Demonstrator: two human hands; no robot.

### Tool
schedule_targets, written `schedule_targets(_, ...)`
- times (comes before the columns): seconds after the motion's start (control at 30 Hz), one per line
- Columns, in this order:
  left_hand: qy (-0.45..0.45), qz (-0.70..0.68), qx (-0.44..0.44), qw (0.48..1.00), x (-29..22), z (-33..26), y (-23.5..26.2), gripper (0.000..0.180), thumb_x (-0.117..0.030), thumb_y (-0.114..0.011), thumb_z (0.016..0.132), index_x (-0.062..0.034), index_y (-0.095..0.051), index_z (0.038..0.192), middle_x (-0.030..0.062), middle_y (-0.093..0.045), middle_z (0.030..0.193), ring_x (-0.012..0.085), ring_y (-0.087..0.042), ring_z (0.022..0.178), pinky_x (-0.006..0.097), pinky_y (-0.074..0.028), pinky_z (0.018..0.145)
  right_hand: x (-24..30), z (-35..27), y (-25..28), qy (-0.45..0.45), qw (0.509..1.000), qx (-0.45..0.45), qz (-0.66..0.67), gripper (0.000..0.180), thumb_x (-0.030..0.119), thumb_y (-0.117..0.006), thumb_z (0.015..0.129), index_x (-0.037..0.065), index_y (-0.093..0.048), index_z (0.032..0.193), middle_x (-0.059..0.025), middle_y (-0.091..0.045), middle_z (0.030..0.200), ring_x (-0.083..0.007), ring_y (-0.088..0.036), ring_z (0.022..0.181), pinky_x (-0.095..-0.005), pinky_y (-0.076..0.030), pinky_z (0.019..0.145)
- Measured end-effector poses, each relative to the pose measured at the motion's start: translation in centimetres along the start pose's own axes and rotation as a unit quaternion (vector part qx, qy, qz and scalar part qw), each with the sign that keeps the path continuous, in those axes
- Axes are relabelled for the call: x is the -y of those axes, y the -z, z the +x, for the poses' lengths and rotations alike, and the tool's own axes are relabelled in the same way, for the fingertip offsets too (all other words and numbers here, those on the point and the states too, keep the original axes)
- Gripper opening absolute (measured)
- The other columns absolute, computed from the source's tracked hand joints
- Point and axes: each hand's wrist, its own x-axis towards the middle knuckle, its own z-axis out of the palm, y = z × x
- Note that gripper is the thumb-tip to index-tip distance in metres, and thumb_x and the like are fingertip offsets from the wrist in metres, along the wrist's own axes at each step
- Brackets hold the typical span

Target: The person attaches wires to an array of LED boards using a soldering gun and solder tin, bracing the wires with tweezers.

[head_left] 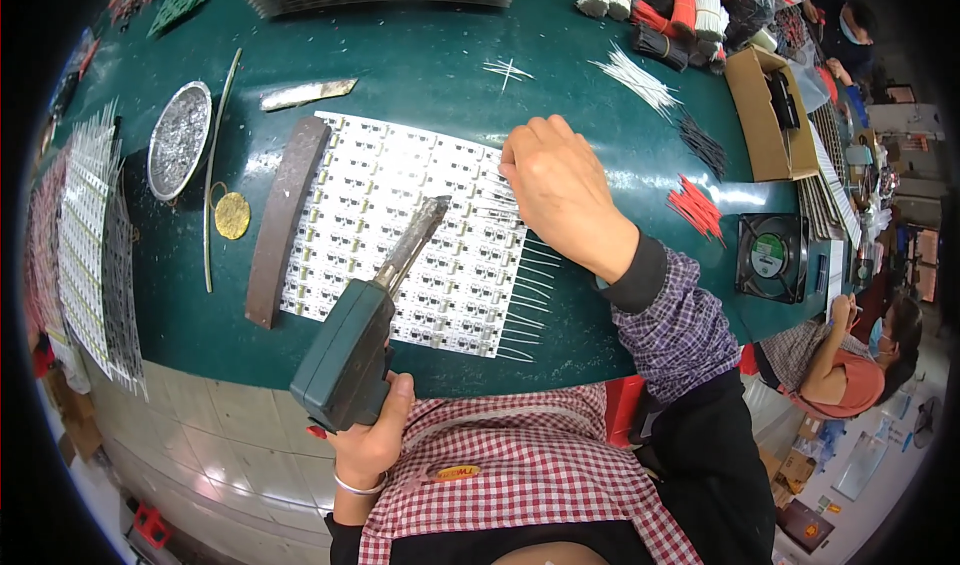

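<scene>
My left hand (375, 433) is wrapped round the handle of a dark green soldering gun (345, 345). The gun's tip lies over the middle of a white panel of small circuit boards (415, 165), which sits flat on the table. At the panel's upper right edge, my right hand (560, 180) is closed, its fingertips bent down and hidden beneath the hand. White wires (492, 203) show beside those fingers. More short white wires (530, 295) stick out along the panel's lower right edge. A brown bar (288, 220) lies along the panel's left side.
Left on the green table (400, 60) are a metal dish (180, 140), a round yellow piece (232, 215), a thin rod (222, 115) and wired panels (88, 235). Rightward lie white (640, 83), black (703, 147) and red wires (695, 208), a carton (755, 115) and a fan (771, 257). Two people sit beyond.
</scene>
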Motion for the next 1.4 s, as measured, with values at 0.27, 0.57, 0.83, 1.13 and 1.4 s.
schedule_targets(0.27,0.0,-0.013,-0.012,1.0,-0.9,-0.2,0.3,0.043,0.007,-0.066,0.083,0.0067,-0.053,0.125,0.0139,-0.061,0.116,0.0119,-0.058,0.076,0.025,-0.05,0.065,0.3,-1.4,3.4,0.051,0.995,0.03,-0.083,0.013,-0.004,-0.057,0.071,0.0,-0.055,0.082,-0.0126,-0.057,0.083,-0.0284,-0.055,0.084,-0.0401,-0.041,0.069)
schedule_targets(0.57,-0.007,0.049,-0.025,0.998,-1.3,0.0,-0.4,0.022,-0.002,-0.077,0.08,0.0028,-0.067,0.099,0.0067,-0.069,0.088,0.0107,-0.061,0.069,0.026,-0.05,0.061,1.7,-3.7,1.7,0.053,0.982,-0.07,0.166,0.013,-0.001,-0.066,0.078,0.003,-0.058,0.087,-0.0105,-0.055,0.083,-0.0297,-0.054,0.085,-0.0376,-0.046,0.075)
schedule_targets(0.83,0.045,0.067,-0.02,0.997,-0.2,-0.8,-0.1,0.042,0.005,-0.074,0.079,0.0034,-0.06,0.118,0.0089,-0.064,0.103,0.0088,-0.056,0.069,0.021,-0.045,0.057,2.5,-4.3,-1.1,0.049,0.985,-0.075,0.15,0.012,0.001,-0.067,0.077,0.004,-0.058,0.084,-0.0084,-0.053,0.083,-0.0274,-0.051,0.082,-0.0377,-0.044,0.072)
schedule_targets(1.13,0.004,0.124,0.02,0.992,0.7,-0.7,0.4,0.035,0.004,-0.073,0.081,0.0036,-0.061,0.114,0.0078,-0.064,0.099,0.0096,-0.057,0.07,0.022,-0.047,0.058,2.6,-4.3,-1.3,0.063,0.988,-0.081,0.113,0.012,0.002,-0.067,0.076,0.003,-0.057,0.082,-0.0082,-0.052,0.082,-0.0259,-0.05,0.082,-0.0365,-0.042,0.07)
schedule_targets(1.4,0.021,0.142,0.023,0.989,-0.3,-0.7,-0.1,0.034,0.001,-0.074,0.081,0.0027,-0.061,0.113,0.0077,-0.065,0.102,0.0148,-0.062,0.088,0.027,-0.051,0.077,2.7,-4.3,-1.4,0.066,0.989,-0.082,0.107,0.01,0.002,-0.066,0.077,0.003,-0.057,0.081,-0.0078,-0.051,0.081,-0.0253,-0.05,0.082,-0.0363,-0.041,0.07)
